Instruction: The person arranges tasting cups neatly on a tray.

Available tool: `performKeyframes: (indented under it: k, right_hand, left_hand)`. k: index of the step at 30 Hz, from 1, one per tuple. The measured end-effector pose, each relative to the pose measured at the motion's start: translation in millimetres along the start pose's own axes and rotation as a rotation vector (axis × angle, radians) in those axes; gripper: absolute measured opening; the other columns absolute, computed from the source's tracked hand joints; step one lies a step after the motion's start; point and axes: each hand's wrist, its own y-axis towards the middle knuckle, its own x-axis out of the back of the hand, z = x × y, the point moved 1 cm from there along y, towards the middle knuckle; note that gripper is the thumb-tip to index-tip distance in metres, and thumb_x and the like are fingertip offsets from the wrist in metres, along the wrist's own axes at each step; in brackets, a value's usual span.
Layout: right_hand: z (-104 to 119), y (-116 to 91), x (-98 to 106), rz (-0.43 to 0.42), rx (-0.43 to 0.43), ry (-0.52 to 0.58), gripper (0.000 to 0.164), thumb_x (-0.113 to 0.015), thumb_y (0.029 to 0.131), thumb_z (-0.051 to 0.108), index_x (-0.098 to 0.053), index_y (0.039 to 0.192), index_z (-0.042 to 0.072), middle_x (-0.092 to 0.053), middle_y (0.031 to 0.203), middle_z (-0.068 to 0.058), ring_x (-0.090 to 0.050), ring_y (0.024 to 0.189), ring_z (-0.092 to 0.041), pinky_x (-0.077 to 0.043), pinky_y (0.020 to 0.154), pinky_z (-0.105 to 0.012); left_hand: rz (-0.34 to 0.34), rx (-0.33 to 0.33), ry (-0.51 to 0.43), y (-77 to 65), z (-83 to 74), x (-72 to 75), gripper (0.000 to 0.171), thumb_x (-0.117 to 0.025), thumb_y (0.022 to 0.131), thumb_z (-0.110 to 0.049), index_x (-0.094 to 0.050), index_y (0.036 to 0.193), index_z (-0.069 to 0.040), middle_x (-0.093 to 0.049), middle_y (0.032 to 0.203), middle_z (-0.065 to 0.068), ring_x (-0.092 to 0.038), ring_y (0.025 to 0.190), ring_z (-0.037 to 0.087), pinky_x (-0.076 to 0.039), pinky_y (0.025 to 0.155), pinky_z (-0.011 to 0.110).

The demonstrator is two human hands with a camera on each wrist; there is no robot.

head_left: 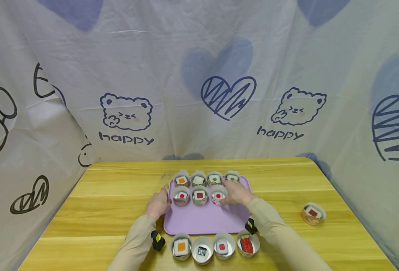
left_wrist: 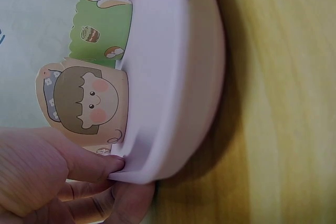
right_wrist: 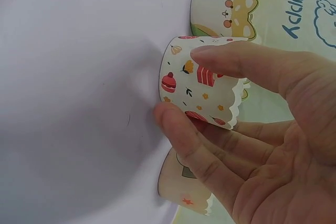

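On the table lies a lilac tray (head_left: 202, 222) with two rows of paper baking cups, each holding a small sushi-like piece. My left hand (head_left: 158, 204) grips the tray's left edge; the left wrist view shows the thumb on the rim and fingers underneath. With thumb and fingers, my right hand (head_left: 237, 192) holds a white baking cup (right_wrist: 181, 85) printed with cakes, at the right end of the front row. Its piece has a red dot. Beside it, a green dog-print cup (right_wrist: 218, 9) stands in the right wrist view.
In front of the tray stand several more filled baking cups (head_left: 202, 259), near my forearms. One filled baking cup (head_left: 312, 216) sits apart on the right of the wooden table (head_left: 118, 210). A printed cloth (head_left: 185, 113) hangs behind and at both sides.
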Motion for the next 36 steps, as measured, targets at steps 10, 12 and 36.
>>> performKeyframes:
  k: [10, 12, 36]
  right_hand:
    - [-2, 1, 1, -0.007, 0.016, 0.012, 0.061, -0.088, 0.071, 0.011, -0.061, 0.122, -0.005, -0.07, 0.111, -0.018, -0.066, 0.104, -0.032, -0.055, 0.095, -0.047]
    - [-3, 1, 1, -0.008, 0.028, 0.032, 0.057, -0.088, 0.07, 0.01, -0.062, 0.118, -0.005, -0.07, 0.107, -0.017, -0.067, 0.098, -0.03, -0.056, 0.091, -0.045]
    - [-39, -61, 28, -0.088, 0.066, 0.418, 0.061, -0.075, 0.089, 0.018, -0.049, 0.139, -0.005, -0.055, 0.138, -0.031, -0.058, 0.122, -0.048, -0.055, 0.098, -0.051]
  left_hand:
    - [-0.009, -0.005, 0.008, 0.9, 0.6, -0.3, 0.015, -0.062, 0.093, -0.01, -0.057, 0.101, 0.001, -0.064, 0.086, 0.02, -0.064, 0.078, 0.032, -0.053, 0.066, 0.042]
    - [-0.005, -0.004, 0.005, 0.6, 0.3, -0.2, 0.015, -0.062, 0.093, -0.01, -0.057, 0.101, 0.001, -0.064, 0.086, 0.02, -0.064, 0.077, 0.031, -0.053, 0.065, 0.041]
    - [-0.003, -0.018, 0.007, 0.2, 1.5, 0.8, 0.013, -0.061, 0.093, -0.009, -0.055, 0.1, 0.001, -0.062, 0.083, 0.018, -0.061, 0.074, 0.03, -0.051, 0.063, 0.039]
